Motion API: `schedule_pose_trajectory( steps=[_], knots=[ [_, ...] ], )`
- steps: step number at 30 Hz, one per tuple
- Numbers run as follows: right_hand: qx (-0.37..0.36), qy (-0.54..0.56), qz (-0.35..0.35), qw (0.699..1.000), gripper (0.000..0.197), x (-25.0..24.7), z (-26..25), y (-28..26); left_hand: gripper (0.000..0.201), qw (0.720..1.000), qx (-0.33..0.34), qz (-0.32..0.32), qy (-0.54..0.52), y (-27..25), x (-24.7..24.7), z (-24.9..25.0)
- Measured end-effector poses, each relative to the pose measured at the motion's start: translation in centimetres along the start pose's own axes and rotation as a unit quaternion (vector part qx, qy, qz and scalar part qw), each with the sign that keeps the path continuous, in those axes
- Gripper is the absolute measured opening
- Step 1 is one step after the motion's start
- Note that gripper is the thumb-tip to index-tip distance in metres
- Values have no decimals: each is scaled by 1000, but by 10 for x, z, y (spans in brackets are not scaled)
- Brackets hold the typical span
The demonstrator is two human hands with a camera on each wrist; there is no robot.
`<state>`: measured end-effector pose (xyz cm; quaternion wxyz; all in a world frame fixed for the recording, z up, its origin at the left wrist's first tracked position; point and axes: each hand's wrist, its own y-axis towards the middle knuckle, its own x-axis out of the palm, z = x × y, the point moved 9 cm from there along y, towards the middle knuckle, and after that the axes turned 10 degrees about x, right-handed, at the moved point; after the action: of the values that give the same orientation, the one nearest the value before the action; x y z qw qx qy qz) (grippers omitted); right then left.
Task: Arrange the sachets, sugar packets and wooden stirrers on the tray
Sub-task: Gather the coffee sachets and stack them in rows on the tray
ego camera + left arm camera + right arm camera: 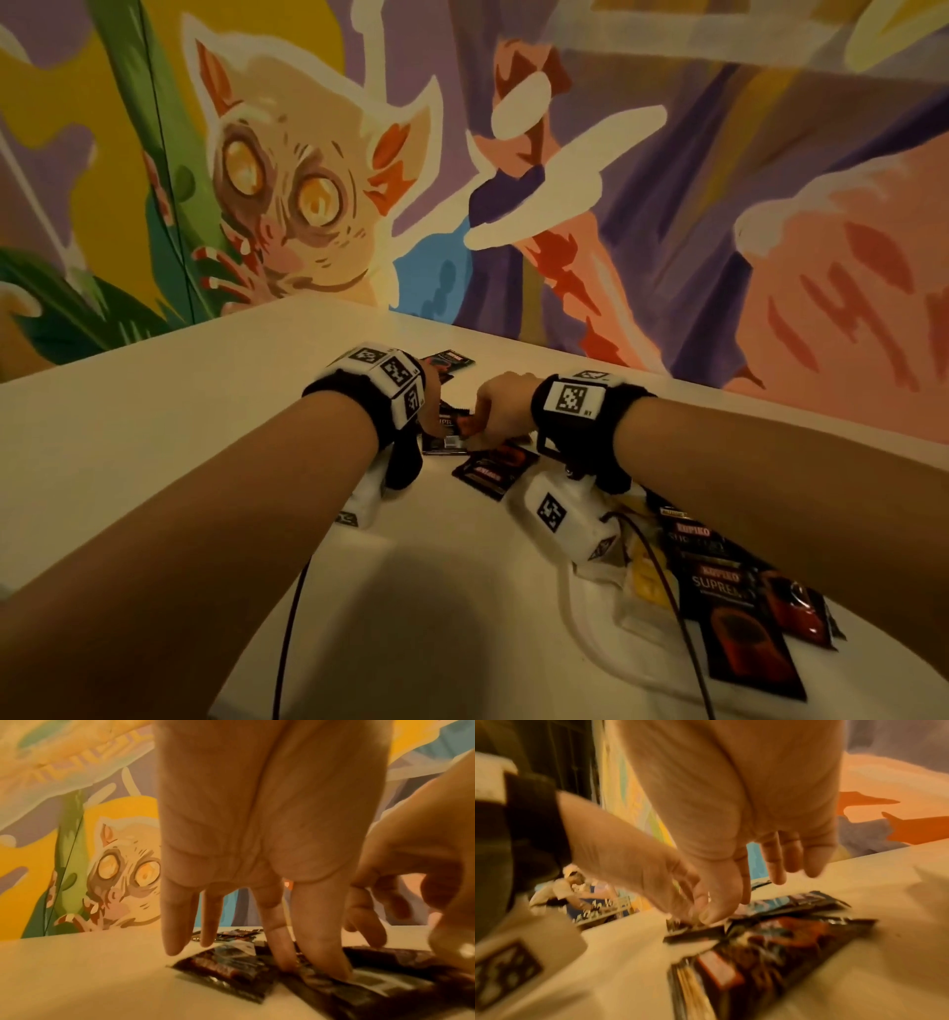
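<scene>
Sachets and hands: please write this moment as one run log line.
left hand: fingertips press sachet | right hand: thumb at sachet edge, grip unclear | more sachets: on table | tray: unseen

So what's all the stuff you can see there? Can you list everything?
coffee sachets: several, exact count unclear, black with red; some scattered under the hands, others overlapping at the near right
yellow packet: one, yellow, near right beside the sachets, partly hidden
tray: one, white, near right, under those sachets
table: one, cream
mural: one, many colours with a big-eyed animal, on the wall behind
cables: two, dark, trailing from the wrist cameras
left hand: fingers straight, tips pressing a sachet
right hand: pinching a sachet's edge
</scene>
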<state>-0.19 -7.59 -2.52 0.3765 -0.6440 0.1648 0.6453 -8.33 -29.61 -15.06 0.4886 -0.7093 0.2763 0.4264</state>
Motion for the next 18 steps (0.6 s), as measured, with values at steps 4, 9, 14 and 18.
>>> schedule_pose_trajectory(
  steps=[4,9,14,18],
  knots=[
    [41,5,-18,999,57,4,10,2,67,997,-35,39,-59,-45,-9,5],
    [52,-2,-3,999,59,10,7,-3,91,986,-3,121,-111,-174,-40,57],
    [67,99,-137,983,48,24,10,-7,71,976,9,134,-171,-199,-43,68],
    [74,89,-57,992,52,12,18,5,43,945,25,140,-296,-207,-38,69]
  ],
)
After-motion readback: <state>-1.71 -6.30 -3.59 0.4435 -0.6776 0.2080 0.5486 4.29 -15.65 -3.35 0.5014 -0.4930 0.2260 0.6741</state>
